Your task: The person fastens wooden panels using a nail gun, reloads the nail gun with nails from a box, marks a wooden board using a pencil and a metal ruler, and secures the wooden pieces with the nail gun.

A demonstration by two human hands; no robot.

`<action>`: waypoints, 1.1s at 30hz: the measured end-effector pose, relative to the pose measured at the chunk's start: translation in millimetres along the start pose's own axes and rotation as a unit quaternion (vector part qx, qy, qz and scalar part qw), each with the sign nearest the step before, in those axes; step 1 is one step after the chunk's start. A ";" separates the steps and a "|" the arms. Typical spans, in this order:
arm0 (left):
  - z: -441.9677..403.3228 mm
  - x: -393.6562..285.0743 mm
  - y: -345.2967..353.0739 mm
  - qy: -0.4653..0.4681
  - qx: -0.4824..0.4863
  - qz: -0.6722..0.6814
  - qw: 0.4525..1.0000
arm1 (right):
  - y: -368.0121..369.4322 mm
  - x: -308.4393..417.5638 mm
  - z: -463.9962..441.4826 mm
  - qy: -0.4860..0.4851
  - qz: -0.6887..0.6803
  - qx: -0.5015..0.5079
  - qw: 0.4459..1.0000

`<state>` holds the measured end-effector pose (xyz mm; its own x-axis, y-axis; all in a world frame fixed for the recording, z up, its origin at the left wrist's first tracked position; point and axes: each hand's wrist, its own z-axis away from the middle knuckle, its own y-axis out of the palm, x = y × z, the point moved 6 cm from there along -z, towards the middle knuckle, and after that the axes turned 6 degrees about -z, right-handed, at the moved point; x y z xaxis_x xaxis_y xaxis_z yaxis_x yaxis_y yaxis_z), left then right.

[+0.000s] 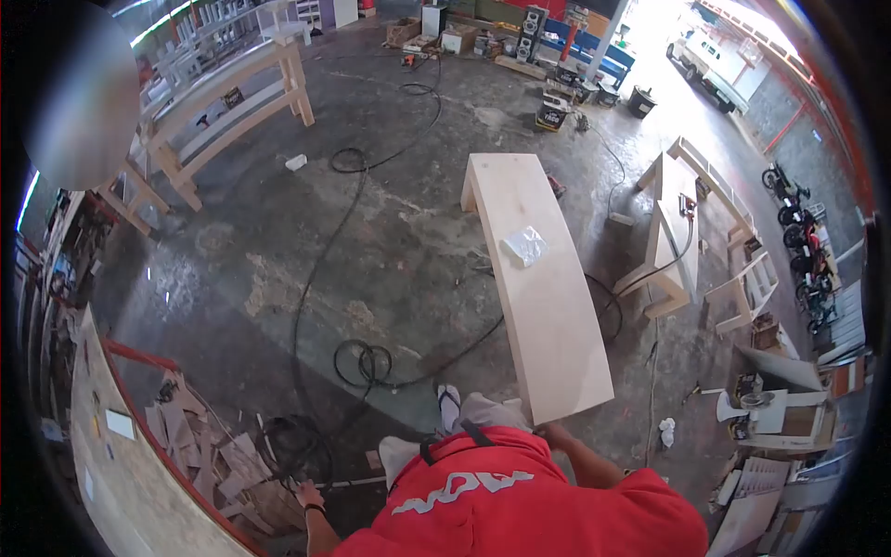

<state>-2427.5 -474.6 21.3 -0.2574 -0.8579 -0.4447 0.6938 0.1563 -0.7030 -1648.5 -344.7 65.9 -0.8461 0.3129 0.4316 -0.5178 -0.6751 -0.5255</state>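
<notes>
My left hand is low on the left with its fingers apart, beside a black coiled hose and a pile of wood scraps. Nothing clear shows in it. My right hand is at the near end of a long pale wooden bench; its fingers are too hidden to tell whether they touch the wood. A crumpled clear plastic packet lies on the bench top.
Black hose loops across the concrete floor. Wooden benches stand back left, with a table holding a red tool at right. A long board edges the left. Bicycles line the right wall.
</notes>
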 end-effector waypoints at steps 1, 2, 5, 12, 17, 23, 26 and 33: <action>9.0 -17.0 5.9 -0.013 0.010 0.017 1.000 | -44.5 13.1 -18.2 0.018 -0.065 -0.071 0.995; 20.2 -37.0 14.8 -0.016 0.026 0.030 0.999 | -81.5 23.1 -39.3 -0.002 -0.019 -0.119 0.993; 38.3 -76.4 70.6 0.051 0.097 -0.113 0.988 | -179.9 63.6 -59.5 -0.032 -0.106 -0.134 0.985; 47.2 -237.2 172.5 0.210 0.215 -0.346 0.889 | -294.6 146.8 -109.6 -0.022 -0.062 -0.164 0.984; -35.1 -349.6 194.5 0.245 0.228 -0.423 0.842 | -321.0 192.0 -204.4 -0.026 -0.108 -0.108 0.988; -178.5 -527.8 175.7 0.333 0.214 -0.538 0.744 | -371.6 221.9 -281.2 0.109 -0.092 -0.128 0.982; -262.4 -614.4 172.3 0.390 0.182 -0.584 0.688 | -403.7 238.7 -303.1 0.189 -0.170 -0.091 0.963; -445.6 -842.7 165.4 0.488 0.102 -0.670 0.550 | -399.2 225.9 -436.9 0.121 -0.164 -0.201 0.958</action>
<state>-2395.6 492.3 32.6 -0.7987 0.5512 0.2415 -0.5238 -0.4392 -0.7299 -1688.4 287.4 52.9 -0.6091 0.6428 0.4645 -0.7267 -0.2179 -0.6514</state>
